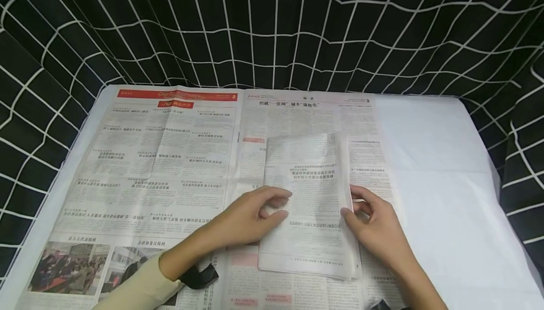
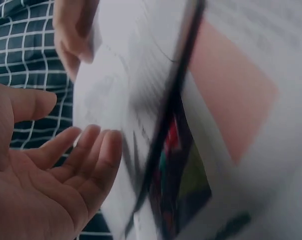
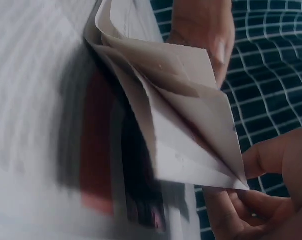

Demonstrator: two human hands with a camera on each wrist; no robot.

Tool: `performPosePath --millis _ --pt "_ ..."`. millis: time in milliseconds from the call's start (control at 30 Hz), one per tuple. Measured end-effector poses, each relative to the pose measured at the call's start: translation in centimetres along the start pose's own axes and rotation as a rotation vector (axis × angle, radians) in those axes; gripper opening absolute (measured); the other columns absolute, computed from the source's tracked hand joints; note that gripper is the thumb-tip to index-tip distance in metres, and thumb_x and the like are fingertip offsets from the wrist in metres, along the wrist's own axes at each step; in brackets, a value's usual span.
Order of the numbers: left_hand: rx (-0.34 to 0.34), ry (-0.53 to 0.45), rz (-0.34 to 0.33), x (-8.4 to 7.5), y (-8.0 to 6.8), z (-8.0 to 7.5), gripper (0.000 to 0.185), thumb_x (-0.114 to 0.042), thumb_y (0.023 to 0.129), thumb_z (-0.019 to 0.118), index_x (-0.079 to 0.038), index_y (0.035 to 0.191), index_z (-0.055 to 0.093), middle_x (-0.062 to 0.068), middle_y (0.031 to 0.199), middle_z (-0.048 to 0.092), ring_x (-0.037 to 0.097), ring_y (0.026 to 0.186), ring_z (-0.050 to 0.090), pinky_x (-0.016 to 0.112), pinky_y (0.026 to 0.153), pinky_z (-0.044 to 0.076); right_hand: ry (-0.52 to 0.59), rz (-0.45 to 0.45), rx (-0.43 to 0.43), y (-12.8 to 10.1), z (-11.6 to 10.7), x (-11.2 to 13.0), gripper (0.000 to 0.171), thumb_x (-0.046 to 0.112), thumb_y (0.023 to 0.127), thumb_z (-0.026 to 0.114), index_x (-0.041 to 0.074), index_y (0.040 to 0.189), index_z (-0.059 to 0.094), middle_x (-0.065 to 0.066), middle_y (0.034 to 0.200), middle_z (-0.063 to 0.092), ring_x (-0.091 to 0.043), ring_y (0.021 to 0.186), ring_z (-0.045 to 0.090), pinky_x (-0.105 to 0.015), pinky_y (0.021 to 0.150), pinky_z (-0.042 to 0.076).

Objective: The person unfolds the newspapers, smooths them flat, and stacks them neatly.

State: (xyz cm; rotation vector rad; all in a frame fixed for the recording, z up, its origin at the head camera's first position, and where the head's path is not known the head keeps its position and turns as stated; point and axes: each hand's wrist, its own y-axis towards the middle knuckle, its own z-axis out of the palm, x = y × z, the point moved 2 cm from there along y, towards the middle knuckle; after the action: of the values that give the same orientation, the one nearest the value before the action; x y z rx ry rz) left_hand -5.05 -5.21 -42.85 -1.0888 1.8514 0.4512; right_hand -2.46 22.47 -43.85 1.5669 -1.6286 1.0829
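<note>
A folded newspaper, several layers thick, lies upright in the head view on a spread newspaper. My right hand pinches its right edge, thumb on top and fingers beneath. The right wrist view shows the loose layers of the folded newspaper fanning apart near the right hand. At the left side, my left hand has its thumb and fingers apart. In the left wrist view the left hand has relaxed fingers beside the folded newspaper; whether they touch it I cannot tell.
The spread newspaper covers the left and middle of a white table, whose bare surface shows at the right. A black cloth with a white grid hangs behind and along both sides. A black strap is by the left wrist.
</note>
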Motion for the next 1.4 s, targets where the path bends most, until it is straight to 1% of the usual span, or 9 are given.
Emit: performPosePath --millis 167,333,500,600,767,900,1067,1267,1400 --pt "0.058 -0.024 -0.011 -0.1 0.6 1.5 0.045 -0.030 0.106 0.065 -0.015 0.148 0.059 0.001 0.137 0.070 0.012 0.121 0.068 0.021 0.096 0.057 0.025 -0.069 0.016 -0.6 1.4 0.6 0.052 -0.003 0.097 0.065 -0.011 0.146 0.051 -0.022 0.106 0.073 -0.013 0.081 0.076 -0.025 0.069 0.064" --pt "0.087 -0.065 -0.023 -0.2 1.0 2.8 0.044 -0.033 0.106 0.064 -0.017 0.147 0.060 -0.001 0.134 0.071 0.006 0.118 0.068 0.020 0.096 0.057 0.050 -0.150 0.038 -1.4 3.0 1.2 0.050 -0.008 0.094 0.066 -0.011 0.143 0.053 -0.020 0.104 0.074 -0.006 0.076 0.072 -0.024 0.064 0.063" --pt "0.095 -0.078 -0.012 -0.4 1.3 3.2 0.043 -0.041 0.106 0.063 -0.017 0.142 0.064 -0.002 0.132 0.073 0.004 0.114 0.069 0.020 0.093 0.057 0.072 -0.238 0.075 -1.7 3.8 1.5 0.048 -0.007 0.095 0.068 -0.007 0.141 0.057 -0.018 0.102 0.074 -0.004 0.078 0.071 -0.023 0.065 0.063" --pt "0.082 -0.085 -0.027 -0.3 1.3 3.1 0.045 -0.045 0.106 0.062 -0.015 0.138 0.066 -0.001 0.127 0.075 0.005 0.112 0.071 0.021 0.093 0.057 0.093 -0.275 0.129 -1.7 4.2 1.5 0.046 0.001 0.099 0.069 -0.006 0.143 0.057 -0.017 0.111 0.072 -0.005 0.088 0.071 -0.024 0.072 0.064" --pt "0.057 -0.066 -0.045 -0.1 1.0 3.2 0.047 -0.050 0.104 0.064 -0.014 0.134 0.067 -0.002 0.117 0.078 0.004 0.105 0.072 0.021 0.088 0.058 0.144 -0.252 0.219 -1.6 4.8 1.3 0.047 0.014 0.103 0.069 -0.001 0.145 0.058 -0.016 0.123 0.068 -0.006 0.099 0.071 -0.027 0.081 0.064" --pt "0.039 -0.080 -0.046 -0.3 0.6 3.1 0.043 -0.049 0.102 0.067 -0.016 0.128 0.067 -0.004 0.111 0.078 0.002 0.102 0.072 0.022 0.087 0.058 0.191 -0.252 0.254 -1.5 5.2 1.4 0.048 0.012 0.103 0.068 0.000 0.148 0.056 -0.015 0.118 0.065 -0.008 0.099 0.070 -0.029 0.083 0.064" --pt "0.029 -0.121 -0.031 -0.3 0.6 2.9 0.038 -0.044 0.101 0.071 -0.016 0.125 0.067 -0.004 0.108 0.078 0.001 0.097 0.072 0.023 0.087 0.058 0.221 -0.220 0.246 -1.7 5.2 1.6 0.047 0.012 0.103 0.068 0.004 0.148 0.057 -0.015 0.115 0.066 -0.010 0.097 0.071 -0.030 0.079 0.065" --pt "0.030 -0.143 -0.007 0.1 0.3 2.9 0.015 -0.015 0.101 0.067 -0.014 0.116 0.069 -0.002 0.100 0.078 0.000 0.086 0.071 0.021 0.083 0.056 0.260 -0.121 0.215 -2.0 5.2 1.5 0.047 0.002 0.100 0.068 0.000 0.146 0.057 -0.020 0.106 0.072 -0.013 0.087 0.075 -0.032 0.070 0.065" --pt "0.069 -0.296 -0.023 0.2 -0.2 1.9 0.010 -0.014 0.102 0.066 -0.007 0.110 0.067 0.007 0.092 0.079 0.005 0.075 0.071 0.022 0.074 0.056 0.261 -0.028 0.182 -1.7 4.4 1.2 0.045 -0.001 0.097 0.068 -0.002 0.142 0.059 -0.021 0.103 0.074 -0.017 0.083 0.077 -0.034 0.069 0.066"
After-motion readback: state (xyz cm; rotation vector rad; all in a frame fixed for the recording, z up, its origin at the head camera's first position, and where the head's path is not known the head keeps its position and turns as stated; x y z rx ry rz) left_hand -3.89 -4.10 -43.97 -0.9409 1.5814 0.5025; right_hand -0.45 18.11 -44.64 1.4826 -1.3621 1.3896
